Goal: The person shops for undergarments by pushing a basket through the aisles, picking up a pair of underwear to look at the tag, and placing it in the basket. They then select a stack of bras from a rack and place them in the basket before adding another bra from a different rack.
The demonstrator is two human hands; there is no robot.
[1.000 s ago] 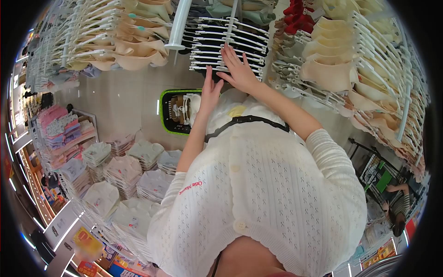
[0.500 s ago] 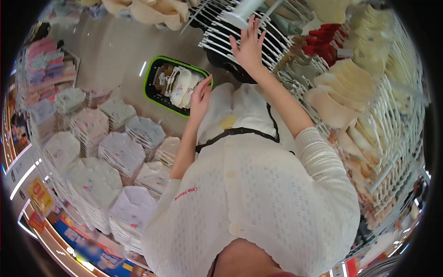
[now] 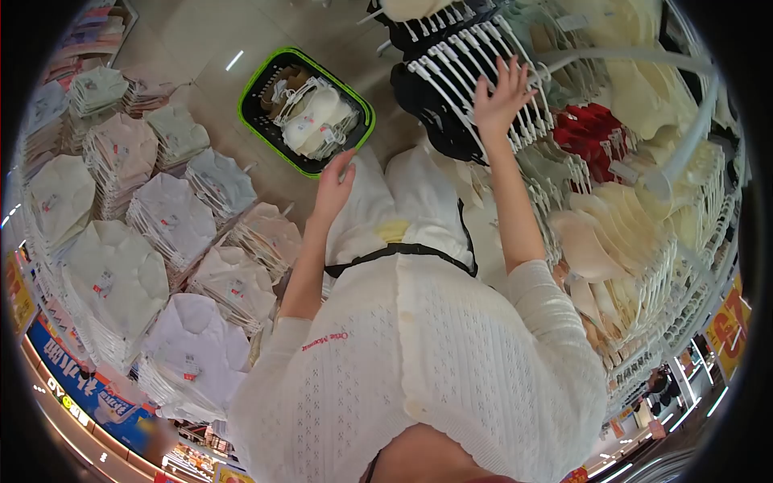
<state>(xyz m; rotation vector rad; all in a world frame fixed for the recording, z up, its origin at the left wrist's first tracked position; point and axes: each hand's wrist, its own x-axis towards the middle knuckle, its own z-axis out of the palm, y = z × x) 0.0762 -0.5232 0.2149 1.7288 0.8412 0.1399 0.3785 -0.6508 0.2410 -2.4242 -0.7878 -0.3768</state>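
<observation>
My right hand (image 3: 499, 103) rests with fingers spread on a row of white hangers (image 3: 441, 79), which carry black bras (image 3: 425, 111). It does not visibly grip any one hanger. Below the basket's near right corner, my left hand (image 3: 333, 187) hovers by my thigh, its fingers loosely stretched and nothing in them. The black shopping basket (image 3: 251, 90) has a bright green rim and stands on the floor. Inside it lie cream-white bras (image 3: 316, 114) on hangers and a brown item (image 3: 283, 98) partly covered.
Racks of cream and beige bras (image 3: 596, 237) and red ones (image 3: 592, 133) line the right. A curved pale metal rail (image 3: 684, 133) passes near my right hand. On the left hang stacks of pastel garments (image 3: 173, 221). Tiled floor (image 3: 189, 48) lies beyond the basket.
The view has shifted, so the basket and racks sit differently in it. My right hand stays spread on the hangers, and the pale rail no longer overlaps that row. My left hand remains beside the basket.
</observation>
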